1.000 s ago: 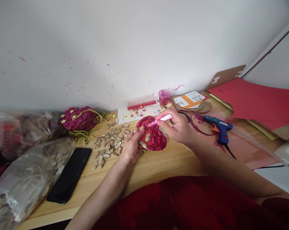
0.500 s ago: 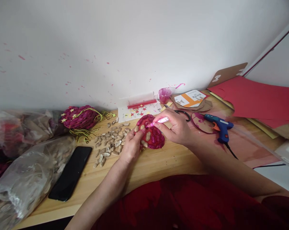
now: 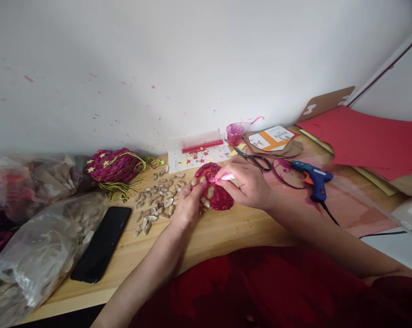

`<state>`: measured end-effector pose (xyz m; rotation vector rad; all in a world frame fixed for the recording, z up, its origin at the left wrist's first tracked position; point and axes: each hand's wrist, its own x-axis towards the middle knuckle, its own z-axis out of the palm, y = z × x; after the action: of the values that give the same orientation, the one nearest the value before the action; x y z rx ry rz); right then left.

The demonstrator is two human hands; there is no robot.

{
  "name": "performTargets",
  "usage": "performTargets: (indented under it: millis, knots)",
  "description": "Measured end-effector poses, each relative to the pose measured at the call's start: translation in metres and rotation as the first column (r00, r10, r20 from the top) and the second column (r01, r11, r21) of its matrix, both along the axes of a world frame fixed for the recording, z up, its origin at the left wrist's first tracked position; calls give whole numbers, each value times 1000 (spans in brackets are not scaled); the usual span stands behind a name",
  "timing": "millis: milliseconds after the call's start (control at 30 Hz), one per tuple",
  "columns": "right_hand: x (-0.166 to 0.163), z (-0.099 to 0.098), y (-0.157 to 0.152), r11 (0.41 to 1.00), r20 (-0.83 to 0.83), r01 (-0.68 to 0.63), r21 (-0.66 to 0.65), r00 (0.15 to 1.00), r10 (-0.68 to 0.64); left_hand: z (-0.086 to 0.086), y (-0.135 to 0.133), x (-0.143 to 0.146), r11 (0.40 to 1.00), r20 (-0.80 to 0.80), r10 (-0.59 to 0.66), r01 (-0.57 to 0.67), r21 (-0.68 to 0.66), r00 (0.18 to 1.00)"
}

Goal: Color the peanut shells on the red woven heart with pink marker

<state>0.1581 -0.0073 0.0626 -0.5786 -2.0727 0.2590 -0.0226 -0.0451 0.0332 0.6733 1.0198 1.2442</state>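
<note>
My left hand [image 3: 188, 202] is closed on the left edge of a round red disc [image 3: 222, 202], its thumb on top. Peanuts in their shells cover the disc; some are painted glossy magenta, while those by my thumb, such as one peanut [image 3: 211, 192], keep their tan colour. In my right hand [image 3: 248, 184] a short white paintbrush [image 3: 229, 176] is pinched between thumb and fingers. Its pink tip is over the disc near my left thumb; whether it touches a peanut I cannot tell. Loose peanuts [image 3: 161, 196] lie scattered left of the disc.
Beyond the disc are star stickers on white paper [image 3: 178, 164], a pink-stained cup [image 3: 235, 134] and scissors [image 3: 260, 161]. A glue gun [image 3: 315, 180] and red paper [image 3: 373, 141] lie right. A phone [image 3: 101, 246], plastic bag [image 3: 42, 255] and magenta peanut ornament [image 3: 115, 171] sit left.
My right hand has moved slightly left and down, bringing the brush tip closer to my left thumb. More of the scissors now shows behind it. The left hand keeps its hold.
</note>
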Motion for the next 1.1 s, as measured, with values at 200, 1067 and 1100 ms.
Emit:
performTargets:
  millis: [200, 1067, 1100]
  knots:
    - [4, 4, 0, 1000, 11, 30, -2, 999, -30, 0, 1, 0, 1000, 36, 6, -6, -12, 999]
    - [11, 6, 5, 995, -76, 32, -98, 996, -39, -4, 6, -9, 997, 39, 36, -33, -63, 999]
    - [11, 6, 6, 994, -90, 16, -108, 996, -26, -4, 6, -9, 997, 40, 35, -32, -72, 999]
